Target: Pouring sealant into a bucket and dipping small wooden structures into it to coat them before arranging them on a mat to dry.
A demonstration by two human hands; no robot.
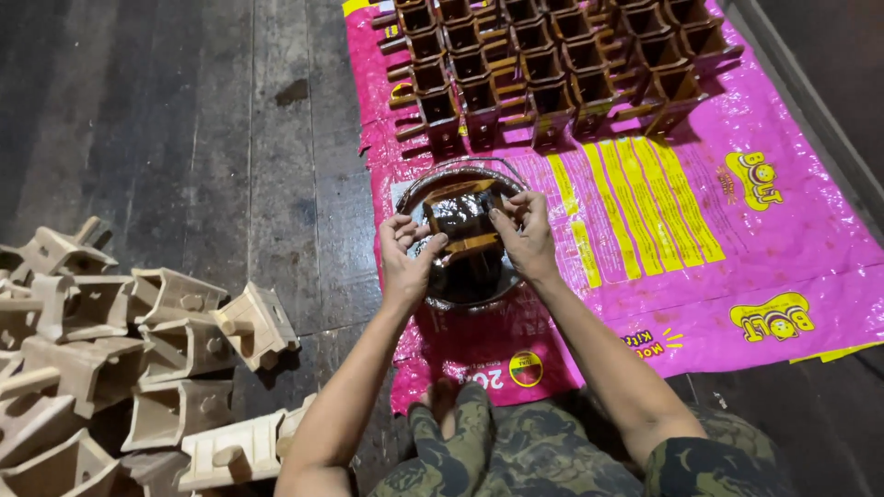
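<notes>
Both my hands hold a small wooden box-shaped piece (462, 219), wet with dark brown stain, over a round bowl (416, 189) of dark liquid. My left hand (406, 258) grips its near left side. My right hand (527, 235) pinches its right edge with the fingertips. The bowl stands on a pink plastic sack (737, 230) spread on the dark wooden floor.
Rows of stained brown wooden pieces (552, 64) stand on the far part of the pink sack. A pile of unstained pale wooden pieces (120, 359) lies on the floor at my left. My camouflage-trousered knees (552, 451) are at the bottom edge.
</notes>
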